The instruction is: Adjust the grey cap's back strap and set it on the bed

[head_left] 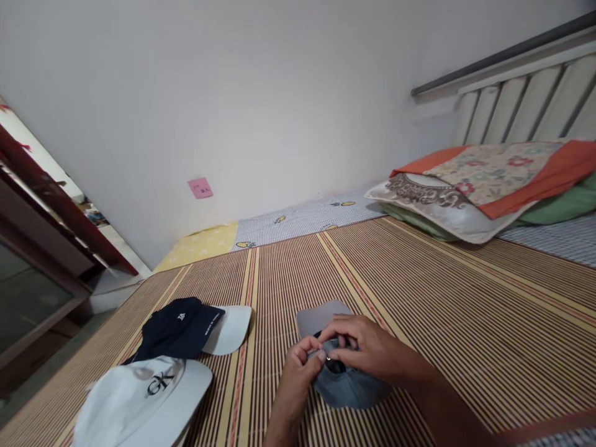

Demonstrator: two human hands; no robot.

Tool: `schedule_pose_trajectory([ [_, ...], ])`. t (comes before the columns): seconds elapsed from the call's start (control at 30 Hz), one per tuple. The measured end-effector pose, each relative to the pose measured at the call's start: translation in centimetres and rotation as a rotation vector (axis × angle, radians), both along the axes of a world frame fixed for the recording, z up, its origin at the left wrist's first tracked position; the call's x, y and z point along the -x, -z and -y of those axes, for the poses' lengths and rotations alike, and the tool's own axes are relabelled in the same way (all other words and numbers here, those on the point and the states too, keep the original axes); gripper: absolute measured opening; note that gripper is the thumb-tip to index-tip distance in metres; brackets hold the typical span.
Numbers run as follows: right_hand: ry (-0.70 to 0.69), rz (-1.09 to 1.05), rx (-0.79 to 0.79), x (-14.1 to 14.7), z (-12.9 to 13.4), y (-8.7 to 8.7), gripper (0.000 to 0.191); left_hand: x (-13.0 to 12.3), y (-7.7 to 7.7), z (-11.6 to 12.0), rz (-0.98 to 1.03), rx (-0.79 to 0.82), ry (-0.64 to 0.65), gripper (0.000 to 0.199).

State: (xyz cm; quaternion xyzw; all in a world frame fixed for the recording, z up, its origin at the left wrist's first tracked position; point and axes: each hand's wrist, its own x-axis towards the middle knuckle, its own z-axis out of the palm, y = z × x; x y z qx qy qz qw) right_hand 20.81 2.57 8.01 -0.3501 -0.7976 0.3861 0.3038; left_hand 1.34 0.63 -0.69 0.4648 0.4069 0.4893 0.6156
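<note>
A blue-grey baseball cap [351, 390] lies on the striped mat, its lighter grey brim [321, 315] pointing away from me. My left hand [300, 369] is closed at the cap's back opening, thumb and fingers pinching the strap there. From the right, my right hand [367, 349] grips the same part, its fingers bent and its thumb close to the left thumb. A small shiny spot shows between the thumbs; the strap itself is mostly hidden by my fingers. Through the opening the cap's dark inside is visible.
To the left lie a navy cap [174, 328] with a white brim and a white cap [125, 397] with black letters. The striped mat [288, 273] covers the bed. Pillows [447, 208] with an orange floral cloth [507, 171] sit far right, below a radiator [535, 99]. A wall stands behind.
</note>
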Motion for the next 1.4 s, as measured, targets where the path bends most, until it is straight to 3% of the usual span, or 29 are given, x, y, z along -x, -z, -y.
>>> schedule_pose_trajectory([
  [0.23,0.013,-0.041,-0.002,-0.2,-0.7,0.9,0.020,0.0,0.5,0.0,0.012,-0.032,0.053,0.050],
  [0.53,0.027,-0.023,0.035,-0.3,-0.6,0.3,0.017,-0.4,-0.9,0.1,-0.011,-0.045,-0.006,0.044],
  [0.7,0.044,-0.026,0.003,-0.2,-0.7,0.6,0.019,-0.7,-0.3,-0.1,0.043,-0.087,-0.090,0.036],
  [0.9,0.046,-0.138,-0.012,0.1,-0.9,0.9,0.010,-0.6,0.6,-0.3,-0.061,-0.113,-0.145,0.031],
  [1.17,0.010,-0.347,0.242,1.0,-1.2,2.6,0.008,-1.2,0.5,0.0,0.092,-0.087,-0.117,0.033],
  [1.4,0.096,-0.223,0.155,1.3,-1.0,2.3,0.005,-1.3,0.6,0.0,0.117,-0.082,-0.138,0.037],
])
